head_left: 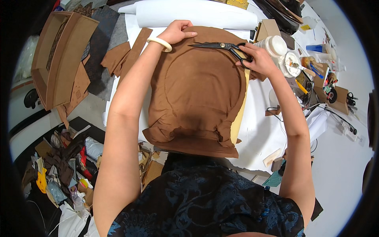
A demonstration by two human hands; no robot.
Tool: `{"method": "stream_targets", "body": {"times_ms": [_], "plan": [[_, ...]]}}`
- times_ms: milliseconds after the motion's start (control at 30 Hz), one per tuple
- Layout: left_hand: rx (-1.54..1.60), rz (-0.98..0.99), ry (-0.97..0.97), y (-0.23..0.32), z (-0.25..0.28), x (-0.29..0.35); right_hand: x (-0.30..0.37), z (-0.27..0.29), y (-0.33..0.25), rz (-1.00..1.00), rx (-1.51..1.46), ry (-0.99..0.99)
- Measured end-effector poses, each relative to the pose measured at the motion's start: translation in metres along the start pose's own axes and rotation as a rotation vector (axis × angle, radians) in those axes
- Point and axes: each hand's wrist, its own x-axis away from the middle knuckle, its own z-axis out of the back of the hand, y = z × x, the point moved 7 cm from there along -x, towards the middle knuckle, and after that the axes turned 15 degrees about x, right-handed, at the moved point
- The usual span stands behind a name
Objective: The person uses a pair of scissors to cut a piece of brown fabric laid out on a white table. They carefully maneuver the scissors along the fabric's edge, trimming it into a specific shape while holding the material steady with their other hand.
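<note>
- Nearest, the brown leather's [201,87] lower end is lying creased and bunched; I'm judging that end unfinished.
- Its middle is spreading over the white paper [260,130], with a yellow sheet [240,112] showing along its right side; a curved ridge is already standing out, so I'm taking that shaping as done.
- I'm seeing the right hand [256,58] gripping the scissors [215,45], blades pointing left above the leather.
- The border outside the ridge is showing wide; I'm judging cutting there as left.
- Farther, the left hand [179,32] is resting at the far edge; I'm not able to tell whether it's pinching.
</note>
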Motion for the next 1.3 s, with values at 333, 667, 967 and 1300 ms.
{"method": "stream_targets", "body": {"times_ms": [333, 667, 967, 1300], "plan": [[-0.044, -0.002, 0.005, 0.004, -0.002, -0.001, -0.017, -0.001, -0.002, 0.064, 0.007, -0.018], [-0.096, 0.009, 0.001, 0.002, 0.003, -0.005, -0.017, -0.004, 0.004, 0.078, -0.007, 0.04], [-0.269, -0.013, 0.263, -0.01, 0.03, 0.002, -0.041, 0.03, -0.02, 0.136, 0.109, 0.014], [-0.252, 0.148, 0.754, -0.038, 0.065, 0.102, -0.052, 0.015, 0.003, 0.092, 0.008, -0.098]]}}
